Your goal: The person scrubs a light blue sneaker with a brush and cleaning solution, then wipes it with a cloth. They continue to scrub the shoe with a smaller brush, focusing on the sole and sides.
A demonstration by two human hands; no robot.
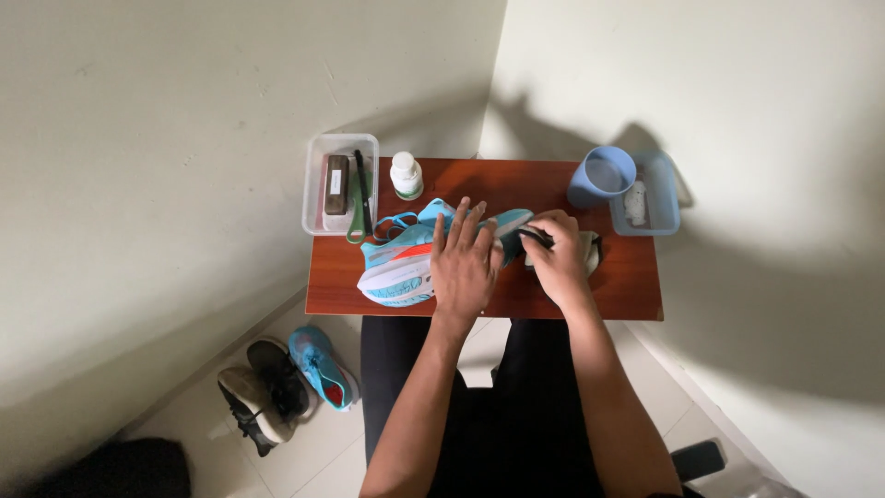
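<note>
My left hand (464, 261) lay flat, fingers spread, pressing on the turquoise running shoe with the orange stripe and white sole (415, 258). My right hand (556, 261) was curled shut around a dark-handled brush (535, 239), its head against the shoe's right end, over a pale cloth (590, 249). The shoe lay on its side in the middle of the small reddish-brown wooden table (636, 295), sole towards the near edge. Its long axis ran left to right, slightly tilted; I could not tell which end was the toe under my hands.

I judged that a hard stroke could make the shoe slide towards the near edge, or an elbow could knock the blue plastic cup (601, 175) at the far right corner. A clear plastic box of brushes (339, 184) overhung the far left corner, a white bottle (406, 175) beside it. Another turquoise shoe (318, 366) lay on the floor.
</note>
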